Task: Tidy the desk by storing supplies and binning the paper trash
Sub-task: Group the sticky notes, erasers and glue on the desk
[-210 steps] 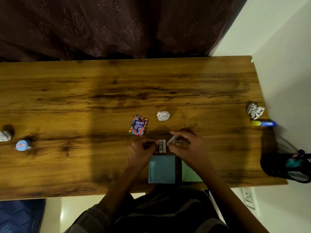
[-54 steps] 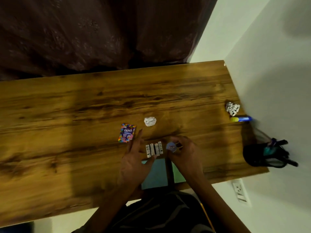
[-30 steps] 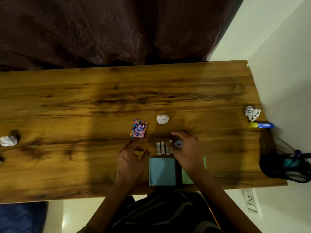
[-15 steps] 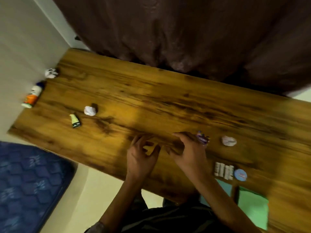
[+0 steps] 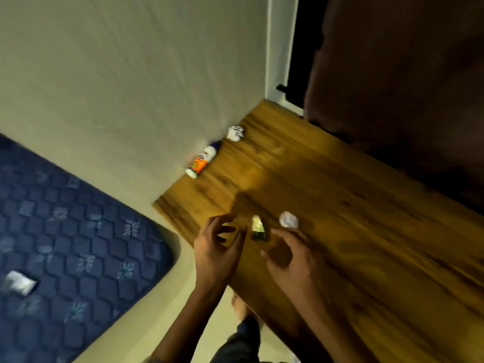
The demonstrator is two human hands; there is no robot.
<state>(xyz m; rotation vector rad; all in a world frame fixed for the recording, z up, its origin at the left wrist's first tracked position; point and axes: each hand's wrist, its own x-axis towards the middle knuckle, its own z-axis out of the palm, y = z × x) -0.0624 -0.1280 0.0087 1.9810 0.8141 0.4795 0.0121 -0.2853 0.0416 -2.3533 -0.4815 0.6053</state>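
cream wall [image 5: 117,74] | dark curtain [image 5: 406,74] | blue quilted mattress [image 5: 65,244], seemingly | dim light

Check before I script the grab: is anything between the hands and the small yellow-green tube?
Nothing visible: the small yellow-green tube lies on bare wood between the left hand and right hand; the white crumpled paper ball sits beside it.

- Small yellow-green tube [image 5: 258,229] with a dark cap is lying on the wooden desk [image 5: 353,231] near its front edge, blurred.
- White paper ball [image 5: 288,219] is sitting just beside the tube, to its right.
- Second paper ball [image 5: 235,132] is resting at the desk's far left corner, against the wall.
- Orange-and-white bottle [image 5: 202,161] is lying on its side along the desk's left edge, near that ball.
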